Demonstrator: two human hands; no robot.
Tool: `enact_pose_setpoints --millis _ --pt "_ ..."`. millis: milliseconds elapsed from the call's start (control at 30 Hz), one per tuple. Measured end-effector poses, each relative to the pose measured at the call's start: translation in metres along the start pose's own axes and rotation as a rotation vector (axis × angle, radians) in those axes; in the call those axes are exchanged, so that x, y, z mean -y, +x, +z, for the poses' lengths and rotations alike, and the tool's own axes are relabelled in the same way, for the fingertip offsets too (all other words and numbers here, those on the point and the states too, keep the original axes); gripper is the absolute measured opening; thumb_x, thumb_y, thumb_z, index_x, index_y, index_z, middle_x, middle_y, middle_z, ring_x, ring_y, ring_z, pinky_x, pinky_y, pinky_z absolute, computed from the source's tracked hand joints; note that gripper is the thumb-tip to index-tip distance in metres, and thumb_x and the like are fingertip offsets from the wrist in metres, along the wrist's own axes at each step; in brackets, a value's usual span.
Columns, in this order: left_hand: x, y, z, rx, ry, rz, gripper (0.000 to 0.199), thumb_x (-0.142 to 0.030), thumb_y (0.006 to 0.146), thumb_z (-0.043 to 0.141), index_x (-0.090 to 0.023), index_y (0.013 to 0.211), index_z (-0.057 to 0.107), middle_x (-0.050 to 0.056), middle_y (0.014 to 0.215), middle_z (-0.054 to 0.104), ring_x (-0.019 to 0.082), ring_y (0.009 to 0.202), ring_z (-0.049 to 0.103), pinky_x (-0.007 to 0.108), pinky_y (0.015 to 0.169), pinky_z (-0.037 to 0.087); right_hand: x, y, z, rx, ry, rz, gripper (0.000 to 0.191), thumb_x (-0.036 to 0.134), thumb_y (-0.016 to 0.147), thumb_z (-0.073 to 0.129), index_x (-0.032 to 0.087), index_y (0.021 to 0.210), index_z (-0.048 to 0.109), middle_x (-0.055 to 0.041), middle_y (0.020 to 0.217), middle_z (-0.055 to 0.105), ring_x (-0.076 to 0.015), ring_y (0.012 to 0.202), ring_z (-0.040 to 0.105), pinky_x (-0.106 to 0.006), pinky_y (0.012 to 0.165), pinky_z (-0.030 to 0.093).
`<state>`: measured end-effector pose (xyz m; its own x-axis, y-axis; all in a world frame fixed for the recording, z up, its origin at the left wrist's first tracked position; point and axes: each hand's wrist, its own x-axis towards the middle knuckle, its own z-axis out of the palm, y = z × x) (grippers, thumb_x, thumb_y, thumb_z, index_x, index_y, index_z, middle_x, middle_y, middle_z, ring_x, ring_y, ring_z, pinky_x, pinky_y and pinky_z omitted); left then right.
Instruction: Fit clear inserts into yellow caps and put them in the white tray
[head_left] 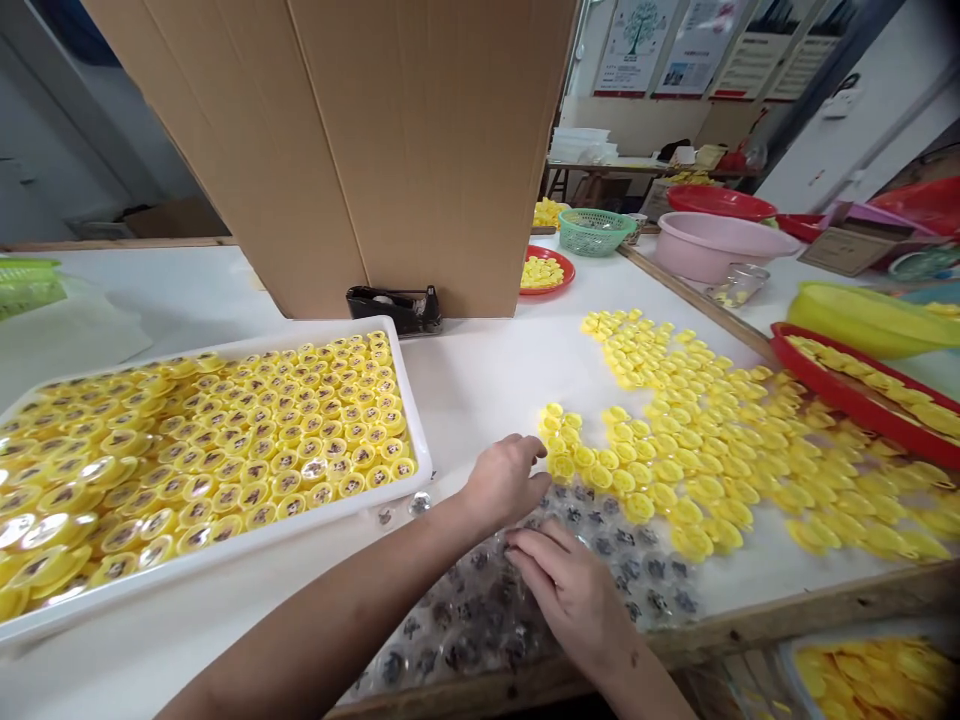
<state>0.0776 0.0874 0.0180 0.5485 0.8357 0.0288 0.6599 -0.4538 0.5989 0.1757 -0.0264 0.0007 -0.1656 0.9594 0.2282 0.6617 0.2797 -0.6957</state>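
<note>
My left hand [504, 482] is bent downward at the edge of a patch of yellow round caps [645, 450], and its fingertips are hidden. My right hand [570, 590] lies on a sheet of clear plastic domes [480, 620] with dark printed figures inside, close to my left hand. Whether either hand grips anything is hidden. To the left, a white plastic tray [420, 440] is packed with rows of yellow capped discs. A couple of loose clear domes [419, 503] lie just outside its corner.
A tall cardboard sheet [420, 130] stands at the table's back with a black tape dispenser [394, 310] at its foot. A red tray [847, 385] of yellow caps, a pink basin [712, 245], and a green basket [592, 230] stand to the right, beyond a wooden strip.
</note>
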Motion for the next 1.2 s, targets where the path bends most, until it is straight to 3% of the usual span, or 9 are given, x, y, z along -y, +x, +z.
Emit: enact_pose_setpoints --millis 100,200,333,500,567,700,867,1033,1200 --pt "-0.007 0.023 0.024 0.039 0.053 0.011 0.036 -0.028 0.072 0.061 -0.018 0.106 0.060 0.010 0.100 0.062 0.024 0.087 0.062 0.034 0.077 0.051 -0.014 -0.016 -0.010 -0.119 0.143 0.121 0.019 0.029 0.092 0.048 0.023 0.097 0.066 -0.0035 0.082 0.066 -0.0189 0.073 0.062 -0.028 0.067 0.049" --pt "-0.009 0.032 0.041 0.061 0.089 0.012 0.034 -0.026 0.072 0.059 -0.018 0.105 0.060 0.012 0.100 0.059 0.026 0.089 0.061 0.036 0.077 0.051 -0.029 -0.023 -0.021 -0.241 0.283 0.322 0.023 0.039 0.088 0.054 0.023 0.097 0.068 0.0006 0.061 0.060 -0.0160 0.053 0.057 -0.025 0.052 0.047" --pt "-0.009 0.031 0.048 0.048 0.072 0.019 0.030 -0.024 0.074 0.056 -0.017 0.102 0.060 0.013 0.099 0.058 0.027 0.090 0.060 0.037 0.076 0.050 -0.041 -0.021 -0.030 -0.322 0.529 0.491 0.029 0.043 0.082 0.062 0.022 0.100 0.069 0.0009 0.061 0.059 -0.0137 0.048 0.053 -0.024 0.044 0.045" --pt "0.002 0.013 0.032 -0.007 -0.036 0.009 0.029 -0.023 0.074 0.057 -0.021 0.103 0.058 0.009 0.104 0.059 0.022 0.094 0.058 0.033 0.082 0.047 -0.037 -0.011 -0.029 -0.387 0.813 0.459 0.032 0.037 0.076 0.073 0.020 0.102 0.068 -0.0042 0.078 0.067 -0.0176 0.066 0.061 -0.029 0.059 0.051" --pt "0.008 0.002 0.022 -0.019 -0.098 -0.018 0.030 -0.024 0.074 0.057 -0.022 0.104 0.056 0.006 0.098 0.062 0.019 0.085 0.060 0.031 0.076 0.048 -0.032 -0.007 -0.026 -0.366 0.906 0.444 0.033 0.035 0.074 0.075 0.020 0.102 0.069 -0.0064 0.087 0.068 -0.0204 0.074 0.063 -0.033 0.066 0.053" --pt "0.018 -0.021 0.005 -0.020 -0.205 -0.084 0.027 -0.023 0.073 0.059 -0.022 0.100 0.056 -0.001 0.073 0.061 0.014 0.063 0.057 0.024 0.059 0.046 -0.019 0.002 -0.020 -0.334 1.082 0.432 0.021 0.032 0.076 0.074 0.021 0.093 0.069 -0.0043 0.083 0.067 -0.0175 0.070 0.062 -0.029 0.061 0.052" --pt "0.022 -0.047 -0.010 -0.048 -0.466 -0.072 0.028 -0.023 0.069 0.067 -0.021 0.097 0.061 -0.002 0.074 0.060 0.011 0.062 0.051 0.022 0.059 0.042 -0.004 0.013 -0.016 -0.265 1.262 0.467 0.026 0.027 0.075 0.075 0.023 0.098 0.065 -0.0015 0.081 0.065 -0.0150 0.069 0.062 -0.025 0.059 0.049" --pt "0.022 -0.071 -0.021 -0.039 -0.660 -0.125 0.032 -0.031 0.065 0.076 -0.017 0.089 0.060 -0.002 0.068 0.056 0.011 0.060 0.048 0.022 0.054 0.038 0.009 0.021 -0.010 -0.234 1.251 0.476 0.023 0.027 0.073 0.077 0.022 0.092 0.066 -0.0005 0.087 0.061 -0.0122 0.065 0.059 -0.022 0.053 0.047" --pt "0.023 -0.082 -0.023 0.021 -0.935 -0.117 0.034 -0.030 0.062 0.079 -0.015 0.088 0.062 0.002 0.071 0.063 0.014 0.065 0.056 0.026 0.060 0.044 0.012 0.022 -0.003 -0.188 1.028 0.416 0.024 0.031 0.079 0.071 0.023 0.101 0.064 0.0012 0.084 0.058 -0.0079 0.055 0.051 -0.021 0.049 0.042"
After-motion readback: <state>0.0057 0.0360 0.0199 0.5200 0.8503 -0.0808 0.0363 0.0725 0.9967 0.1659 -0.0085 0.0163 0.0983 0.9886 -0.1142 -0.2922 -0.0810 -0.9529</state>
